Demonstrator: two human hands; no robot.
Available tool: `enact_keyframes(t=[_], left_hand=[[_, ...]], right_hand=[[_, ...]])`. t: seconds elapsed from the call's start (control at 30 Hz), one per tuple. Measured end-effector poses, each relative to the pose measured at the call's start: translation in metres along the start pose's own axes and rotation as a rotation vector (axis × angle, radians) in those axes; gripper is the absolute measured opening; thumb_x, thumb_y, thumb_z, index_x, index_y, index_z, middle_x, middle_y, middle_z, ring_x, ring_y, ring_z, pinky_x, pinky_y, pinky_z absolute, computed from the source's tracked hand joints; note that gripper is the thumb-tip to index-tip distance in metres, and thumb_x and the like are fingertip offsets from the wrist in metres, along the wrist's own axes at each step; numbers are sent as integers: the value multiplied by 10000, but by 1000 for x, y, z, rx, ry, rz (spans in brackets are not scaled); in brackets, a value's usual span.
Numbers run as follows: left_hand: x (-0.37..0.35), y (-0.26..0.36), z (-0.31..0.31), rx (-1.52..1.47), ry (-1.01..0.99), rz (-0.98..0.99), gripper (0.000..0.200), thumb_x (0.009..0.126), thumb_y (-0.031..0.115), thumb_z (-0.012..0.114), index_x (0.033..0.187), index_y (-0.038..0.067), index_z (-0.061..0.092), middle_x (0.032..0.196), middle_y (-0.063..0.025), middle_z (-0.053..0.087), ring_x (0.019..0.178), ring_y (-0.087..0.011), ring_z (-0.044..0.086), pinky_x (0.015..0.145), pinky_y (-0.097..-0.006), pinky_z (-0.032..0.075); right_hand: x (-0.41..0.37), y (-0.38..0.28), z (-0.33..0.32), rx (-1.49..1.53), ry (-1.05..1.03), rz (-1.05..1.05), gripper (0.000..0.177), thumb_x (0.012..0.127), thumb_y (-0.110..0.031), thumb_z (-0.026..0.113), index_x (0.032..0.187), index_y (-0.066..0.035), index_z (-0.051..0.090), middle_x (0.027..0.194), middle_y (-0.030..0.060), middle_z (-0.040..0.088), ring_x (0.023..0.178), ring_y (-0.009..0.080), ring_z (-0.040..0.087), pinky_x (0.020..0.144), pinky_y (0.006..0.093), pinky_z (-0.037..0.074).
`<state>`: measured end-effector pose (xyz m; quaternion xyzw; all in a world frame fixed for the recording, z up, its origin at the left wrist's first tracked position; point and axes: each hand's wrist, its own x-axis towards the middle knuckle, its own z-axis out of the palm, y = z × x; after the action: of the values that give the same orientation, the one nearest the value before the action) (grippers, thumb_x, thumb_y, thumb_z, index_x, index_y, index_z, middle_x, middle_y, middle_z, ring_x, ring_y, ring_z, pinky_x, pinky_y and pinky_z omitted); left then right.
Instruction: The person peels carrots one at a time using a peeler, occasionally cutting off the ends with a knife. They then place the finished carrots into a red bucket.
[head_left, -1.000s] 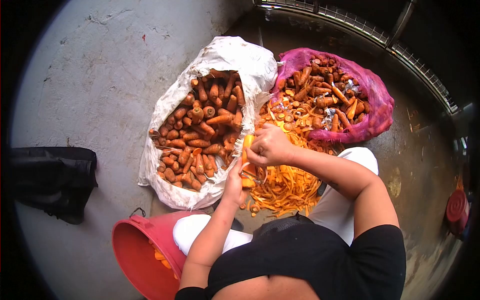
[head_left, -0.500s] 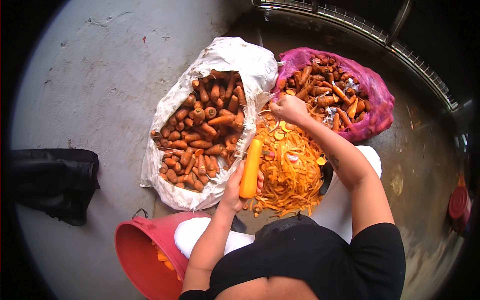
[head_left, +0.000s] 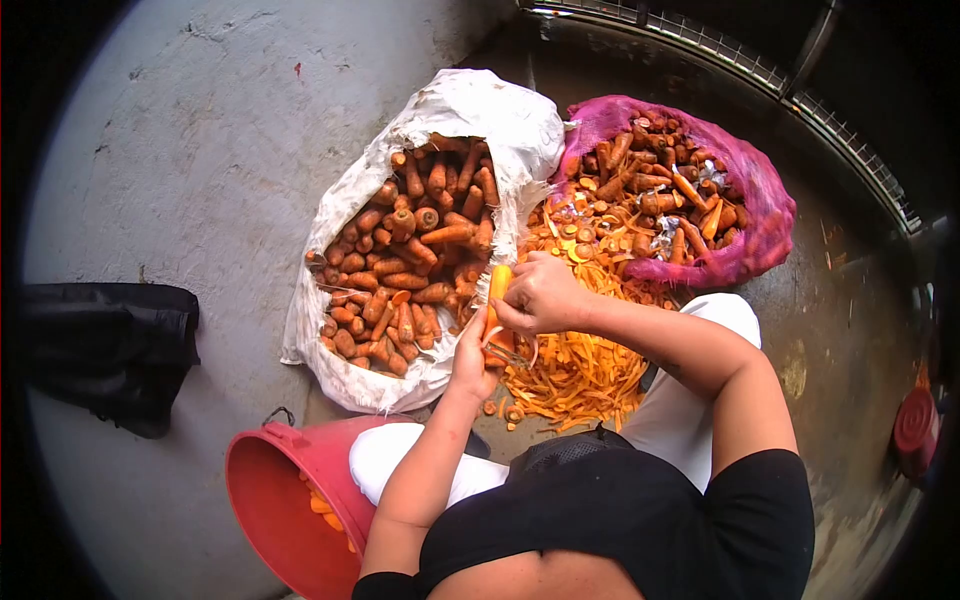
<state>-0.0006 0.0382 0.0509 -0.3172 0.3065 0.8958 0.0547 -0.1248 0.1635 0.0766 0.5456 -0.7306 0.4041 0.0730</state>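
My left hand (head_left: 472,362) is wrapped round the lower part of a bright orange peeled carrot (head_left: 499,284), which points up and away from me. Over the carrot, my right hand (head_left: 543,293) is closed; a small tool, perhaps a peeler (head_left: 512,352), shows below its fingers and is partly hidden. Beneath both hands lies a heap of orange peelings (head_left: 585,375). A white sack (head_left: 335,240) of unpeeled carrots stands open to the left of the hands.
A pink mesh sack (head_left: 765,200) with carrots and scraps lies at the upper right. The red bucket (head_left: 290,520) leans at the lower left with orange pieces inside. Black cloth (head_left: 110,350) lies far left; a red object (head_left: 916,430) is far right.
My right hand has come down from near the pink sack to the carrot. The small tool now shows beneath it. My left hand still holds the carrot.
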Motion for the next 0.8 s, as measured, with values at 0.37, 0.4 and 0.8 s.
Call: enact_keyframes(t=[0.37, 0.4, 0.8], left_hand=[[-43, 2, 21, 285, -322, -13, 445, 1003, 340, 405, 1293, 7, 444, 881, -107, 598, 720, -144, 616, 585, -267, 538], [-43, 3, 20, 275, -342, 7, 469, 1008, 345, 379, 1324, 1, 413, 893, -119, 602, 742, -166, 623, 623, -273, 541], [-21, 9, 4, 8, -213, -75, 423, 1004, 395, 363, 1181, 39, 507, 891, -94, 594, 782, -190, 611, 688, -304, 536]], right_hand=[[-11, 124, -28, -644, -124, 509, 450, 827, -341, 505, 481, -73, 611, 485, 112, 570, 490, 263, 584, 633, 415, 454], [-10, 122, -28, -615, -114, 569, 442, 821, -354, 505, 502, -74, 628, 493, 116, 576, 505, 273, 592, 623, 415, 463], [22, 32, -28, -30, 12, 342, 390, 841, -321, 566, 505, -136, 639, 448, 38, 547, 416, 203, 523, 491, 359, 423]])
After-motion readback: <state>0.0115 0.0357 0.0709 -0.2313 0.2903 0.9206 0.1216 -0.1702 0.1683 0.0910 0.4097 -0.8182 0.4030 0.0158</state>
